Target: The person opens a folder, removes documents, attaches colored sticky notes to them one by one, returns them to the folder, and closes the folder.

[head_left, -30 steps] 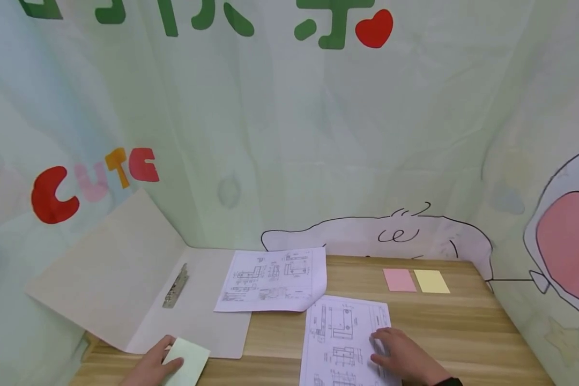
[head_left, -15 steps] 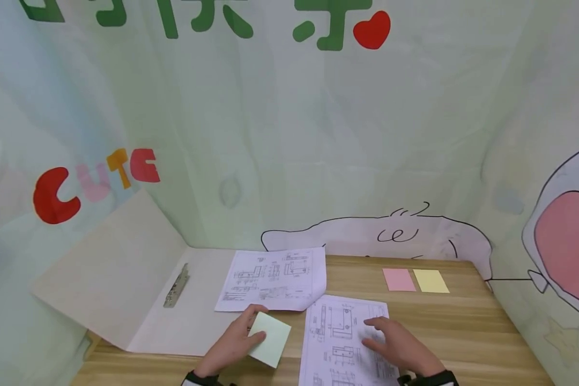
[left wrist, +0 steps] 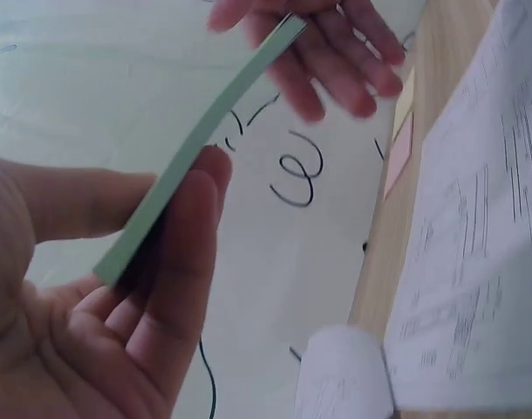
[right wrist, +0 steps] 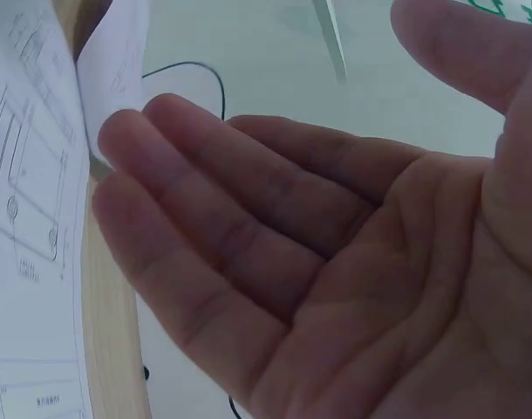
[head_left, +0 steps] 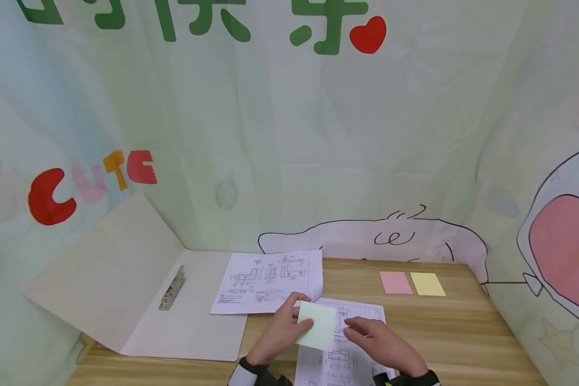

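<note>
A pale green sticky note pad (head_left: pixel 317 327) is held up over the near drawing sheet (head_left: pixel 340 364). My left hand (head_left: pixel 283 331) pinches its left side, thumb in front and fingers behind; the left wrist view shows the pad (left wrist: pixel 201 140) edge-on as a thin stack. Just right of the pad, my right hand (head_left: pixel 383 343) hovers above the same sheet with nothing in it. Seen from the right wrist, that hand (right wrist: pixel 318 262) has its palm bare, its fingers loosely extended and the thumb apart.
An open folder (head_left: pixel 207 332) with a metal clip (head_left: pixel 172 289) stands at the left, its cover leaning up. Another drawing sheet (head_left: pixel 265 281) overlaps its right side. Pink (head_left: pixel 395 282) and yellow (head_left: pixel 427 284) sticky notes lie at the back right of the wooden table (head_left: pixel 468 338).
My left hand has carried the green pad from the folder's near edge rightward to above the near sheet. My right hand has lifted off that sheet and shifted slightly left.
</note>
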Motion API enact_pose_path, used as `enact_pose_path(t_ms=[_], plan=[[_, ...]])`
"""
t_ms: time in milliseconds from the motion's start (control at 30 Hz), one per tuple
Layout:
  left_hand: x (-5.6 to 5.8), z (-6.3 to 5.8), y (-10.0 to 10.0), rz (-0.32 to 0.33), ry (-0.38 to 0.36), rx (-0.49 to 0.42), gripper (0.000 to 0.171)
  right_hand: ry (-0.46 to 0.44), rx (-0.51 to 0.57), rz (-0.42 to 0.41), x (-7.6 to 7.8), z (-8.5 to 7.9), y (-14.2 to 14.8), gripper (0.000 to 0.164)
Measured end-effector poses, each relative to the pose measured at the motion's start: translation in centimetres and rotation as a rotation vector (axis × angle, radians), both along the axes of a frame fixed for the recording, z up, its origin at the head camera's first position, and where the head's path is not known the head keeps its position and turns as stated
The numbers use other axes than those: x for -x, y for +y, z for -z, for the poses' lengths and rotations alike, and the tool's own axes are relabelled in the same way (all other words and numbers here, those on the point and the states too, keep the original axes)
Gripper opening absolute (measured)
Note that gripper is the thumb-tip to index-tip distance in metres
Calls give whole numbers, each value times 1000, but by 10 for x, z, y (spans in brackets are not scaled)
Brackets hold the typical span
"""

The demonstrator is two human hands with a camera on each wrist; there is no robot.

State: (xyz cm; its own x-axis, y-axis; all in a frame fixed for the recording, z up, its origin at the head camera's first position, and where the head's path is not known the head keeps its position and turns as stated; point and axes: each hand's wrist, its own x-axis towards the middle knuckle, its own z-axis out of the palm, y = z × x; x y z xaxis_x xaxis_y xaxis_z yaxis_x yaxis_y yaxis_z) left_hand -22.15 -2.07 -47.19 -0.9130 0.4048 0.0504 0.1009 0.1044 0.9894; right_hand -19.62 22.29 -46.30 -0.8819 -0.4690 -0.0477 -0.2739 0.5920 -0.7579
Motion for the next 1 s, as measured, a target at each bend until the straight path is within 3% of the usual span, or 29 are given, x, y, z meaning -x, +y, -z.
enact_pose_path(t_ms=[133, 333, 433, 533, 633, 700, 767, 867, 1000], plan=[[2, 1, 17, -42, -17, -75, 40, -22, 95, -28, 3, -1, -4, 36], [3, -1, 25, -138, 44, -110, 43, -223, 377, -85, 9, -1, -10, 39], [3, -1, 25, -182, 87, -100, 45, -279, 461, -89, 10, -2, -14, 42], [2, 1, 26, -225, 233, 25, 46, -313, 503, -65, 11, -1, -16, 41], [0, 3, 28, -249, 480, 263, 41, -323, 509, -26, 11, 2, -15, 37], [-1, 4, 28, -234, 645, 412, 36, -322, 510, 0, 10, 3, -15, 34], [-2, 5, 28, -187, 753, 505, 34, -318, 504, 22, 9, 4, -14, 32], [-3, 4, 26, -116, 839, 574, 39, -311, 500, 44, 9, 5, -13, 30], [-3, 4, 25, -68, 880, 611, 52, -310, 497, 58, 8, 6, -13, 29]])
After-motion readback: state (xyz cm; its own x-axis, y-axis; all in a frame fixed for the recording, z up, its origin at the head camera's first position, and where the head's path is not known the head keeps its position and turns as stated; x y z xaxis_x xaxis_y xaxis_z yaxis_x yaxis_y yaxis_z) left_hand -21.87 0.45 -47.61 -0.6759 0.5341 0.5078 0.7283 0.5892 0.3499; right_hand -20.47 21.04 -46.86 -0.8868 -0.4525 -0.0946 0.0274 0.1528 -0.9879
